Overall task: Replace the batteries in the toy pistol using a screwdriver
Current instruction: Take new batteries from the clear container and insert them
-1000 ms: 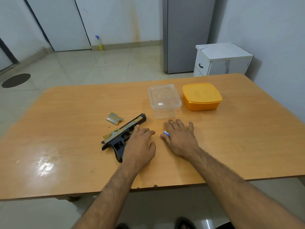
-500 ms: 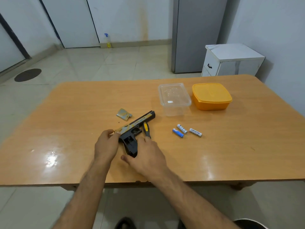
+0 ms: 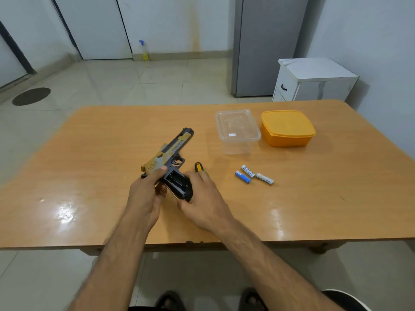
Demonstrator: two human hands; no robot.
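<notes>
Left hand (image 3: 146, 194) fingers curl round toy pistol (image 3: 170, 153); right hand (image 3: 202, 198) fingers cradle its open grip. Steady it, compartment up, then load batteries (image 3: 253, 175) matching polarity.

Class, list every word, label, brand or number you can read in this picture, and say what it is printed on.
None can be read.
Toy pistol: dark print on the slide, too blurred.
Two white batteries: print too small.
Blue battery: no legible text.
Clear container: small white sticker, unreadable.
</notes>
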